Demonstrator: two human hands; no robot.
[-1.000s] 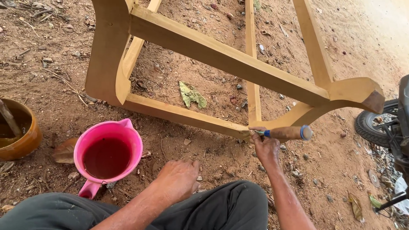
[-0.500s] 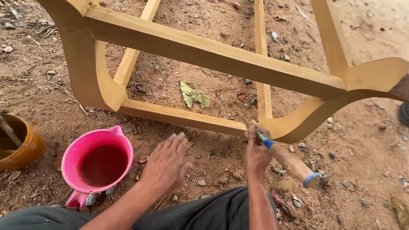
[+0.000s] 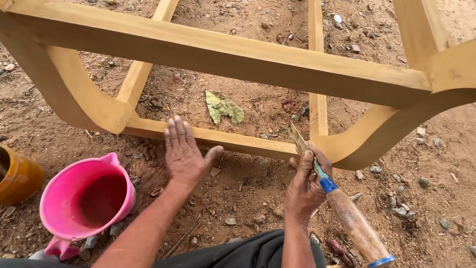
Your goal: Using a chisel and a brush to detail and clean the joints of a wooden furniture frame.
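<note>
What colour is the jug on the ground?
Bright pink jug, dark red liquid inside; the head view shows it.

Bright, even daylight fills the head view, warm on the reddish ground (image 3: pixel 238 198) and the pale wooden frame (image 3: pixel 223 54). Shadows are soft and short (a faint one lies under the frame's lower rail), and there is no harsh glare beyond a mild sheen on the pink jug (image 3: pixel 87 198). Focus is sharp throughout; the frame's straight rails bow slightly toward the edges.

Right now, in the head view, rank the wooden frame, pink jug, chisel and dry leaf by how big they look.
1. Wooden frame
2. Pink jug
3. Chisel, though nearness to the camera may flatter it
4. Dry leaf
</note>
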